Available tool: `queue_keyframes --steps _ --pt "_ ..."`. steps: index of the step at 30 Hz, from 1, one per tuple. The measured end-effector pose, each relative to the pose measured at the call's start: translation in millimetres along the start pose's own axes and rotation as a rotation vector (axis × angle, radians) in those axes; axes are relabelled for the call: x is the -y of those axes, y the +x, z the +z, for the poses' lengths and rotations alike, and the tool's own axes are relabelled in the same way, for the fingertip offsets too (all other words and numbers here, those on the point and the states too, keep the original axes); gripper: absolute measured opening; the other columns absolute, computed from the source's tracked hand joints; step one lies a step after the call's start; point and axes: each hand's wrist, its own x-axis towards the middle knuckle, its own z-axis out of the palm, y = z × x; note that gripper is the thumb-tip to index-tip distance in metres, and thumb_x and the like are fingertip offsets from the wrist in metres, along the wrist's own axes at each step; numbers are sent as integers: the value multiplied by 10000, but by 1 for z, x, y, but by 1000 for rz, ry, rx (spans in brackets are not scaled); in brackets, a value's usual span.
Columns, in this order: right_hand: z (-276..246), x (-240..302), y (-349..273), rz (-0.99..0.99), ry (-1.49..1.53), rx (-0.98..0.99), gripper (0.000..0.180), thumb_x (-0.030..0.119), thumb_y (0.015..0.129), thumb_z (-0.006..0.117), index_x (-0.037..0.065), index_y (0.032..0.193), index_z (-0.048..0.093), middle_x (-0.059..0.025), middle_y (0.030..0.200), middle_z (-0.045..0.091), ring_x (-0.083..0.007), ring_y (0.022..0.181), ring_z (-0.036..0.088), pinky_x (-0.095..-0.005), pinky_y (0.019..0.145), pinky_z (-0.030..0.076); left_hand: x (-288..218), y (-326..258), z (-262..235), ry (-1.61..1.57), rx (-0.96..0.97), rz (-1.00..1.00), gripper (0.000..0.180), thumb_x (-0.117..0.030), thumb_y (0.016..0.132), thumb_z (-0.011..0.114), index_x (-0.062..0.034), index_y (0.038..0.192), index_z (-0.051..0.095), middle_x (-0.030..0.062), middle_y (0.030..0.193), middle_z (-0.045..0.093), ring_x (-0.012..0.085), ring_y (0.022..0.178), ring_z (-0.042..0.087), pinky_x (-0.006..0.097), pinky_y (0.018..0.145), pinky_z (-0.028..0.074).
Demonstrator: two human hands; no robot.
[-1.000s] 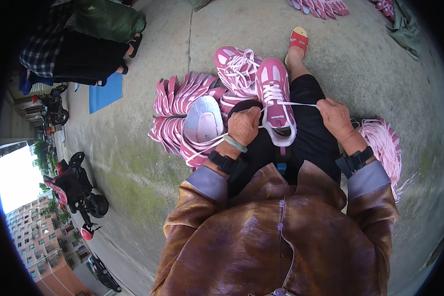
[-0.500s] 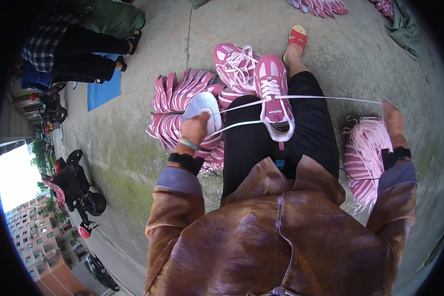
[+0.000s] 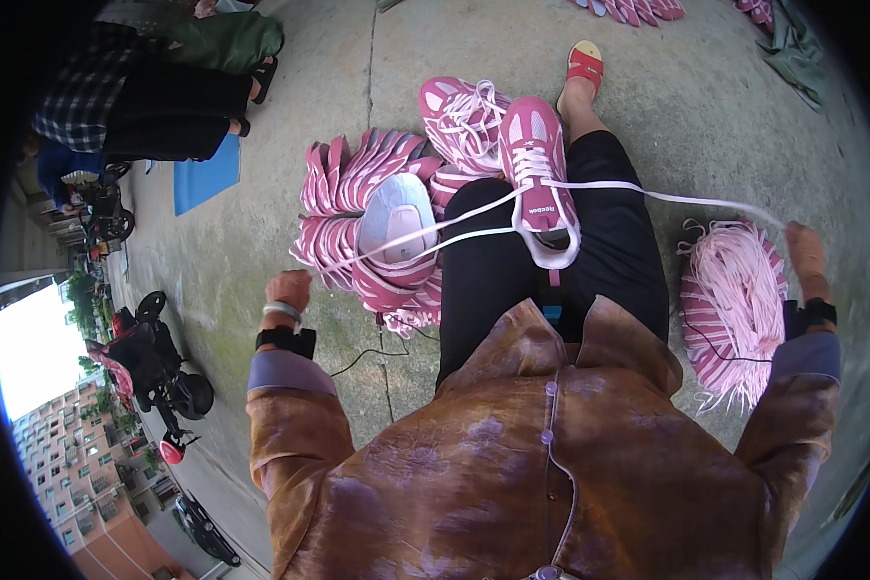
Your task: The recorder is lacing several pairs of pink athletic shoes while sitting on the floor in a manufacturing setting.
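Note:
A pink shoe upper (image 3: pixel 541 203) with pale laces through its eyelets rests over my thighs, toe pointing away. To its left my left hand (image 3: pixel 288 288) is closed on a pale shoelace (image 3: pixel 474 213) that slants from the shoe. Far to the right, my right hand (image 3: pixel 804 251) grips another lace end (image 3: pixel 686 199), which sags slightly between shoe and hand. A second strand also runs leftward from the shoe's heel side. Just beyond the shoe lies another laced pink shoe upper (image 3: pixel 454 111).
Stacked pink uppers (image 3: pixel 333 184) lie left of my leg, one showing its white lining (image 3: pixel 396 217). A bundle of pale pink laces (image 3: pixel 730 271) sits on striped pink pieces at right. Another person (image 3: pixel 164 97) stands by a blue mat (image 3: pixel 206 179). A motorcycle (image 3: pixel 145 362) is parked at left.
My left hand has moved left and toward me, away from the stacked uppers, drawing its lace out longer. The right hand has shifted outward and slightly nearer; its lace now sags.

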Motion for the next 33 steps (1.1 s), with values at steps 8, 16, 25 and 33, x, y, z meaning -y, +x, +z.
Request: queue_keyframes --steps 8,16,25,33 --pt "-51 260 -34 -659 758 -361 166 145 705 595 69 852 583 -94 829 551 -292 805 526 -369 707 427 -206 44 -94 -937 -539 494 65 -89 755 555 -45 773 600 128 721 583 312 659 572 377 580 458" --pt "-62 349 -50 -721 686 -460 335 167 663 617 41 966 548 -98 981 506 -274 973 466 -373 833 367 -296 89 -133 -1097 -523 665 114 -39 720 571 -55 824 617 112 737 596 279 690 583 330 623 465" --pt "-55 349 -47 -617 743 -623 245 134 682 578 24 901 569 -95 957 507 -274 976 470 -382 838 371 -298 95 -127 -1133 -425 642 149 -46 680 591 -56 826 619 107 775 596 282 736 583 329 657 468" --pt "-53 348 -44 -595 802 -664 197 116 692 574 28 868 577 -85 931 522 -271 939 493 -374 809 387 -303 98 -128 -1157 -379 681 117 -6 698 598 -16 813 587 105 720 558 238 680 577 288 616 453"
